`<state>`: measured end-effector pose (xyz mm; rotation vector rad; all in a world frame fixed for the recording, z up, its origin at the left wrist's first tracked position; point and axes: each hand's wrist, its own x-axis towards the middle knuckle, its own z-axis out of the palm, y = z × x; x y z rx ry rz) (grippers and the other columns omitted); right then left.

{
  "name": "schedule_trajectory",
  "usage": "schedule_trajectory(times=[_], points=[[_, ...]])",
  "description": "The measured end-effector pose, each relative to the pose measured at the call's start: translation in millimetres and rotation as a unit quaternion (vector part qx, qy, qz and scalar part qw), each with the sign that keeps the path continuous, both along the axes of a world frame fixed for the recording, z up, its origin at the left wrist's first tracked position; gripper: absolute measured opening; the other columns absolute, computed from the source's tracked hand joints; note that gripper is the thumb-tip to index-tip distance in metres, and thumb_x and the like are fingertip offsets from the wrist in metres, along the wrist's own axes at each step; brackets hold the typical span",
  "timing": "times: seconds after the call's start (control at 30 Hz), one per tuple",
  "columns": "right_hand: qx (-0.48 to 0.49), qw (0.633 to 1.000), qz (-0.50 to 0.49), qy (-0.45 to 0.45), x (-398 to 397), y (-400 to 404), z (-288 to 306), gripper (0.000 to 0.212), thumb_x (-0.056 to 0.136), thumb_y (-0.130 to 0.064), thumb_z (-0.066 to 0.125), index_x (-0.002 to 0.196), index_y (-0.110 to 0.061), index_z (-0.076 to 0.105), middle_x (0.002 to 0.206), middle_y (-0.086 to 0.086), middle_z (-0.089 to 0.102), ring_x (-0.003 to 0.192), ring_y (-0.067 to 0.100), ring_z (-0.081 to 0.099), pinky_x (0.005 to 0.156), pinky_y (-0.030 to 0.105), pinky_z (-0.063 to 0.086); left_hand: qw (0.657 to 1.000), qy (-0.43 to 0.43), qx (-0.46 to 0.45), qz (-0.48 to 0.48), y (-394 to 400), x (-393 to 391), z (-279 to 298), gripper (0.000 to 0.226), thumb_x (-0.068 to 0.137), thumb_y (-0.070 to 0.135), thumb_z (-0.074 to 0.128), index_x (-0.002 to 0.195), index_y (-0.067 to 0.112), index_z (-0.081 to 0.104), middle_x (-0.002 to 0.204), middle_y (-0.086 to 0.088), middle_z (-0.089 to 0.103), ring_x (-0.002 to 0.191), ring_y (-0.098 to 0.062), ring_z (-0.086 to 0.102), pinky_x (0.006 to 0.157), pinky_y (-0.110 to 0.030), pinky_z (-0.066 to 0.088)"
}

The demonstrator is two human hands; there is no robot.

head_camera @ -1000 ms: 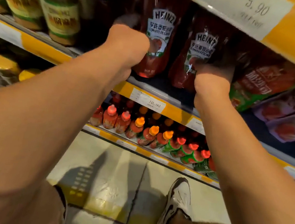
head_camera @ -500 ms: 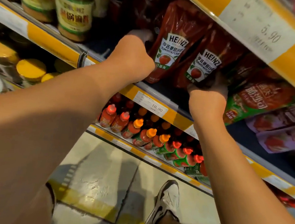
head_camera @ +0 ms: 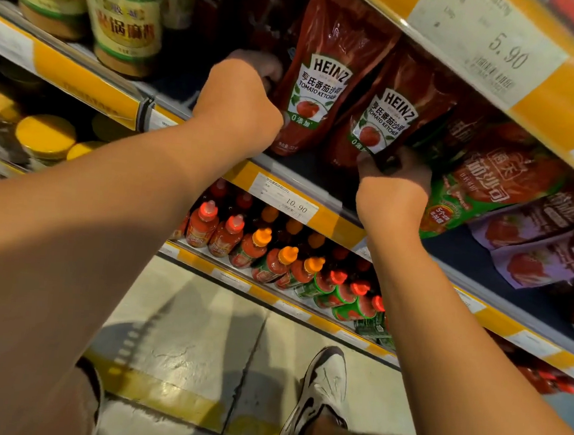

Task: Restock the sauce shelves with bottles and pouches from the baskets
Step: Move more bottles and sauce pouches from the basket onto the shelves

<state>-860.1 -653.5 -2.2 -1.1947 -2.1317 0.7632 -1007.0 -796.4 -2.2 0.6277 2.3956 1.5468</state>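
Glossy red film on the left Heinz pouch point(head_camera: 319, 72) and the right Heinz pouch point(head_camera: 386, 112), crinkled and catching highlights. Same shiny plastic film on the green-and-red pouch point(head_camera: 497, 186) and the purple pouches point(head_camera: 548, 244). Smooth plastic on the squeeze bottles point(head_camera: 252, 249), with shiny orange and red caps. Jars point(head_camera: 125, 22) with satin paper-like labels; yellow lids point(head_camera: 45, 133) smooth, slightly shiny. Matt paper for the price tag point(head_camera: 288, 200), behind a clear glossy strip on the shelf edge point(head_camera: 83, 81). Floor point(head_camera: 201, 330) hard, scuffed, cracked, faintly sheened. Shoe point(head_camera: 320, 391) of matt mesh-like cloth.
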Motion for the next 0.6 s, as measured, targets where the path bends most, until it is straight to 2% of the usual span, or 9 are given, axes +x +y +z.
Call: schedule_trajectory(times=[0.07, 0.1, 0.17, 0.23, 0.33, 0.4, 0.47, 0.53, 0.6], points=[[-0.051, 0.997, -0.011, 0.049, -6.5, 3.4, -2.5, 0.024, 0.092, -0.032, 0.071, 0.112, -0.020, 0.070, 0.091, 0.010, 0.077, 0.072, 0.027, 0.074, 0.062, 0.036, 0.061, 1.000, -0.013, 0.023, -0.013, 2.9, -2.7, -3.5, 0.038, 0.085, 0.012, 0.085, 0.117, 0.021, 0.068, 0.118, -0.007, 0.069, 0.102, -0.031, 0.071, 0.084, -0.045, 0.064], [-0.092, 0.993, -0.018, 0.074, -9.3, 4.8, -3.2, 0.019, 0.096, -0.026, 0.068, 0.115, -0.019, 0.068, 0.082, 0.012, 0.077, 0.057, 0.025, 0.071, 0.050, 0.030, 0.056, 0.999, -0.017, 0.028, -0.018, 4.1, -3.9, -4.9, 0.039, 0.084, 0.010, 0.086, 0.118, 0.019, 0.068, 0.117, -0.007, 0.068, 0.104, -0.032, 0.070, 0.085, -0.046, 0.064], [-0.141, 0.985, -0.028, 0.098, -14.6, 8.0, -2.5, 0.016, 0.103, -0.015, 0.062, 0.118, -0.020, 0.061, 0.075, 0.012, 0.076, 0.044, 0.023, 0.067, 0.040, 0.023, 0.046, 0.999, -0.028, 0.038, -0.023, 8.8, -5.7, -7.8, 0.043, 0.083, 0.008, 0.086, 0.121, 0.017, 0.068, 0.117, -0.006, 0.066, 0.106, -0.033, 0.070, 0.087, -0.048, 0.063], [-0.149, 0.982, -0.030, 0.110, -19.1, 12.0, -2.5, 0.017, 0.104, -0.014, 0.060, 0.118, -0.022, 0.057, 0.078, 0.011, 0.076, 0.047, 0.023, 0.070, 0.042, 0.024, 0.047, 0.998, -0.032, 0.052, -0.033, 16.7, -7.7, -8.3, 0.046, 0.085, 0.007, 0.084, 0.127, 0.013, 0.067, 0.116, -0.005, 0.064, 0.109, -0.032, 0.069, 0.092, -0.047, 0.061], [-0.154, 0.981, -0.036, 0.113, -26.6, 22.0, -5.7, 0.026, 0.103, -0.014, 0.060, 0.128, -0.021, 0.055, 0.080, 0.007, 0.077, 0.062, 0.024, 0.077, 0.051, 0.027, 0.052, 0.999, 0.020, 0.025, -0.037, 34.2, -11.6, -6.2, 0.050, 0.089, 0.014, 0.081, 0.136, 0.014, 0.065, 0.130, -0.003, 0.067, 0.120, -0.020, 0.064, 0.100, -0.034, 0.055], [-0.151, 0.981, -0.048, 0.116, -31.7, 29.0, -9.4, 0.035, 0.104, -0.014, 0.057, 0.139, -0.020, 0.053, 0.083, 0.006, 0.078, 0.063, 0.023, 0.077, 0.047, 0.024, 0.050, 0.998, 0.030, 0.029, -0.037, 47.2, -16.3, -6.5, 0.050, 0.089, 0.018, 0.081, 0.136, 0.020, 0.065, 0.133, 0.000, 0.067, 0.119, -0.015, 0.063, 0.095, -0.024, 0.050], [-0.142, 0.980, -0.051, 0.128, -35.6, 33.9, -11.8, 0.037, 0.106, -0.014, 0.054, 0.142, -0.021, 0.053, 0.092, 0.009, 0.078, 0.058, 0.020, 0.076, 0.041, 0.020, 0.047, 0.998, 0.028, 0.037, -0.035, 57.6, -18.8, -7.0, 0.047, 0.089, 0.016, 0.079, 0.134, 0.021, 0.065, 0.131, 0.001, 0.067, 0.112, -0.011, 0.062, 0.089, -0.021, 0.050], [-0.132, 0.980, -0.052, 0.140, -41.2, 39.6, -14.5, 0.038, 0.106, -0.013, 0.052, 0.144, -0.021, 0.053, 0.102, 0.013, 0.076, 0.056, 0.019, 0.074, 0.038, 0.019, 0.045, 0.998, 0.025, 0.047, -0.029, 64.8, -20.2, -7.8, 0.044, 0.091, 0.015, 0.077, 0.133, 0.022, 0.066, 0.124, 0.003, 0.068, 0.108, -0.011, 0.063, 0.090, -0.024, 0.055], [-0.133, 0.981, -0.055, 0.132, -43.8, 41.8, -8.1, 0.041, 0.107, -0.013, 0.050, 0.148, -0.021, 0.050, 0.104, 0.014, 0.076, 0.057, 0.018, 0.072, 0.037, 0.017, 0.044, 0.997, 0.027, 0.062, -0.031, 71.5, -21.7, -7.9, 0.040, 0.093, 0.016, 0.075, 0.131, 0.022, 0.066, 0.114, 0.009, 0.065, 0.105, -0.010, 0.064, 0.087, -0.020, 0.056]])
